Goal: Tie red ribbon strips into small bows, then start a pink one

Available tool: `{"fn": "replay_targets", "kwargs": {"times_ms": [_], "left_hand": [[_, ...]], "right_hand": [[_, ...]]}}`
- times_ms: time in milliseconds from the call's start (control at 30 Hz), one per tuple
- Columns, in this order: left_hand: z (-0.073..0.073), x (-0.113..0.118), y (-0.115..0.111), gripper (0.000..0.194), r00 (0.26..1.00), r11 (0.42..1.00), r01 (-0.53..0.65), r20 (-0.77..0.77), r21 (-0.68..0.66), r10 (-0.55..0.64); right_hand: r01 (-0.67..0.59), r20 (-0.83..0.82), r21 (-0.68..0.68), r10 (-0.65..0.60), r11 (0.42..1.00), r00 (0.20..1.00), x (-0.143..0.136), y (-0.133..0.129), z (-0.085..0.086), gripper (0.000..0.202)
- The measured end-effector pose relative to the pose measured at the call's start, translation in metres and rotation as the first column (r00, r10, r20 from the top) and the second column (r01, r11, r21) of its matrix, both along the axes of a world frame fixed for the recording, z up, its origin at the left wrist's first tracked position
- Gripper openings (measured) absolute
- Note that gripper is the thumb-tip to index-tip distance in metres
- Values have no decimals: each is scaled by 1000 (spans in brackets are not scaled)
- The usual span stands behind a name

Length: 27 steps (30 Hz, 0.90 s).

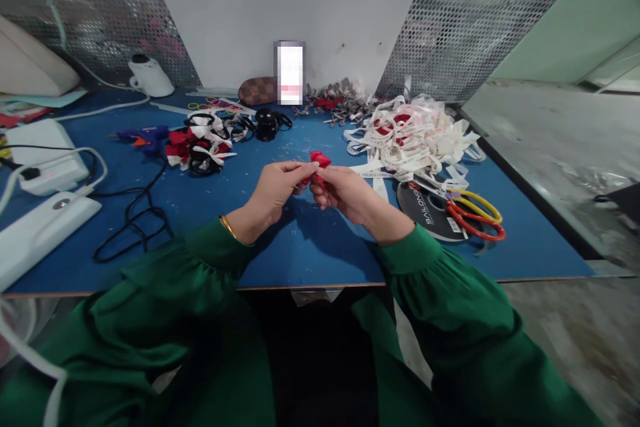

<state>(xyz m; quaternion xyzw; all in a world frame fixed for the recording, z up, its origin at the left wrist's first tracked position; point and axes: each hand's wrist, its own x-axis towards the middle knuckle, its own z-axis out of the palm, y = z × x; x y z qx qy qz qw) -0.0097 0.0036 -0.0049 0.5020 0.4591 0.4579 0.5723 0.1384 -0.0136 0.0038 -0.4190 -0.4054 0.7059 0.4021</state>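
A small piece of red fabric is pinched between my two hands above the middle of the blue table. My left hand grips its left side with thumb and fingers. From the right, my right hand holds the same fabric, fingers curled beneath it. The fingertips of both hands nearly meet and cover part of the cloth. Right of my hands lies a heap of white and pale ribbons with some red among them. Left of them is a pile of red, white and black hair ties.
Scissors with red and yellow handles lie on a black disc at the right. A blue glue gun, black cable and white power strip are left. Metal clips and a phone stand behind.
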Motion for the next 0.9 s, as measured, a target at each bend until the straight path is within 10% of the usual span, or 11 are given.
{"fn": "replay_targets", "kwargs": {"times_ms": [400, 500, 600, 700, 900], "left_hand": [[-2, 0, 4, 13, 942, 907, -80, -266, 413, 204], [0, 0, 1, 14, 883, 836, -36, -375, 547, 283], [3, -1, -2, 18, 854, 801, 0, -417, 599, 312], [3, -1, -2, 17, 867, 794, 2, -397, 607, 302], [-1, 4, 4, 29, 997, 967, -44, -57, 252, 60]], "right_hand": [[21, 51, 30, -22, 999, 998, -9, -9, -2, 36], [87, 180, 249, -134, 965, 975, -16, -12, -8, 39], [24, 433, 588, -340, 808, 835, -19, -12, -16, 35], [-119, 550, 701, -427, 703, 718, -16, -10, -17, 29], [-78, 473, 710, -393, 700, 788, -7, -4, -15, 32]]}}
